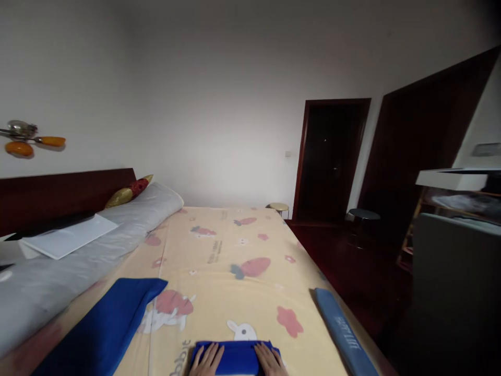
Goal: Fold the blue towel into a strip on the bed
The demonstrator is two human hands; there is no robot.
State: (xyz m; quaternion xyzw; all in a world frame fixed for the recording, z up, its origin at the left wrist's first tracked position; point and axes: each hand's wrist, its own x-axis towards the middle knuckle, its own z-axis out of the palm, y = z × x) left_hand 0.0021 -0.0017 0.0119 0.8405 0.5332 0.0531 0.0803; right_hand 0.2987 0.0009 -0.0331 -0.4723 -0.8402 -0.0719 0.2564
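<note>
So there's a small folded blue cloth [235, 356] sitting at the near edge of the bed [219, 245], right at the bottom of the view, and both hands are lying flat on top of it: left hand [207, 360] on its left end and right hand [270, 360] on its right end, fingers stretched out and close together, not pinching anything. Further out, a bigger blue sheet [105, 329] lies off to the left, a rolled blue-grey towel [344, 329] runs along the right edge, and a grey quilt [78, 261] with white paper [66, 237] on it sits by the headboard [58, 196].
</note>
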